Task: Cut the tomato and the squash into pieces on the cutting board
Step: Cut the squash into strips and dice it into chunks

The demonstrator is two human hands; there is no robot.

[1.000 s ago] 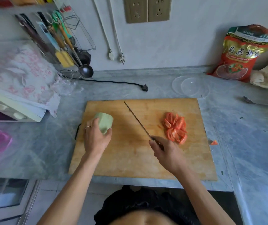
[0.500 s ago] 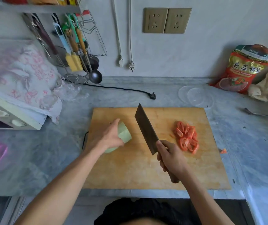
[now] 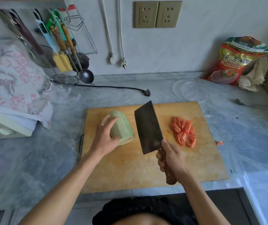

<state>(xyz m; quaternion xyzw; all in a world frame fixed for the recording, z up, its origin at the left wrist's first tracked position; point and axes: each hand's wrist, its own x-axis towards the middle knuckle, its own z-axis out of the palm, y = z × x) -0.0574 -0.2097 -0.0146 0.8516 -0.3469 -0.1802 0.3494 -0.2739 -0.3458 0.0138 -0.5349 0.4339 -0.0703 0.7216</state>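
- On the cutting board (image 3: 130,172), the squash (image 3: 122,127) lies on its rounded side at the left; a curved skin could roll once the blade bites.
- The left hand (image 3: 104,140) cups the squash with fingers loosely spread over it, not curled back; fingertips near the cut line risk a nick.
- The right hand (image 3: 172,161) has its grip wrapped tight on the cleaver (image 3: 149,127) handle, blade raised just right of the squash; a skewed chop could glance off.
- The tomato pieces (image 3: 184,132) lie at the right, one scrap already on the worktop (image 3: 62,153); sweeping could scatter more.
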